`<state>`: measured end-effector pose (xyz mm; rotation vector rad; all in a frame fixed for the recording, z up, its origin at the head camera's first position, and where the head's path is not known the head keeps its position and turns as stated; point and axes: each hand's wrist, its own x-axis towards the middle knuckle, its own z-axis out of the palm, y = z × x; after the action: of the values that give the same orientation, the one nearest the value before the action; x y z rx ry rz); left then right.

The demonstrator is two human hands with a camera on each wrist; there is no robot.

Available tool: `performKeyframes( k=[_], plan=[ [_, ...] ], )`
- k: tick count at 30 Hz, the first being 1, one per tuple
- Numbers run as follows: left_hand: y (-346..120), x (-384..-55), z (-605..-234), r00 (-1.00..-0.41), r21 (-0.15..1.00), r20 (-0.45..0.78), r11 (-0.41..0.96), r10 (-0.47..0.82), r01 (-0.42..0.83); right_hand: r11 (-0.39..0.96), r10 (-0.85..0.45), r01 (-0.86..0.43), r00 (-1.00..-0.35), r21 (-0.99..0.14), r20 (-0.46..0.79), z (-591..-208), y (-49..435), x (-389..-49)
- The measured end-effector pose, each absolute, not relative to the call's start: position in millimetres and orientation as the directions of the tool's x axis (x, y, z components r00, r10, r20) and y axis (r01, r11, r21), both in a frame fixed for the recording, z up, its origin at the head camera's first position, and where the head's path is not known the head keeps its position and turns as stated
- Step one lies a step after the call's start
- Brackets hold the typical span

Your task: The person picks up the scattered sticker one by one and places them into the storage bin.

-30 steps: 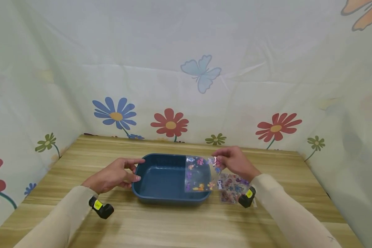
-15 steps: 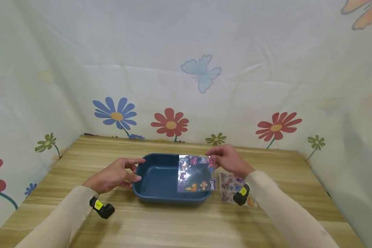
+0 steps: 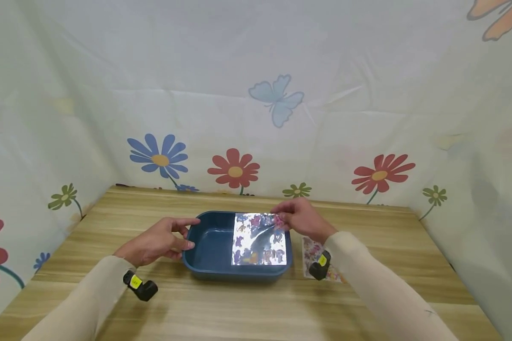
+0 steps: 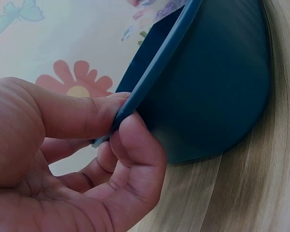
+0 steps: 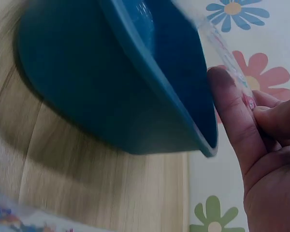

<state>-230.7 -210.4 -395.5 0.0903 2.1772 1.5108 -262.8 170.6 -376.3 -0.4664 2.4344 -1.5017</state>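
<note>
The left wrist view revealed what the head view half hid: the left hand (image 3: pixel 157 241) pinching the dark blue, round-cornered rectangular tub (image 3: pixel 239 273) by its left rim, between thumb and curled finger. Only the head view showed the whole clear, glossy, figure-printed sheet (image 3: pixel 258 241), over the tub's right half. The right hand (image 3: pixel 305 219), angled inward, pinched its far right corner.

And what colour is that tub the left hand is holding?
The tub is plain dark blue, slightly greenish; the head view shows it best.
</note>
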Motion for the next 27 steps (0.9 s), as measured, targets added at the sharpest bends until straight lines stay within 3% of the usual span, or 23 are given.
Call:
performKeyframes(
  k=[27],
  plan=[
    [-210, -231, -395, -0.882, 0.892, -0.366, 0.383, 0.297, -0.241, 0.506, -0.372, -0.110, -0.923, -0.856, -0.102, -379, 128, -267]
  ],
)
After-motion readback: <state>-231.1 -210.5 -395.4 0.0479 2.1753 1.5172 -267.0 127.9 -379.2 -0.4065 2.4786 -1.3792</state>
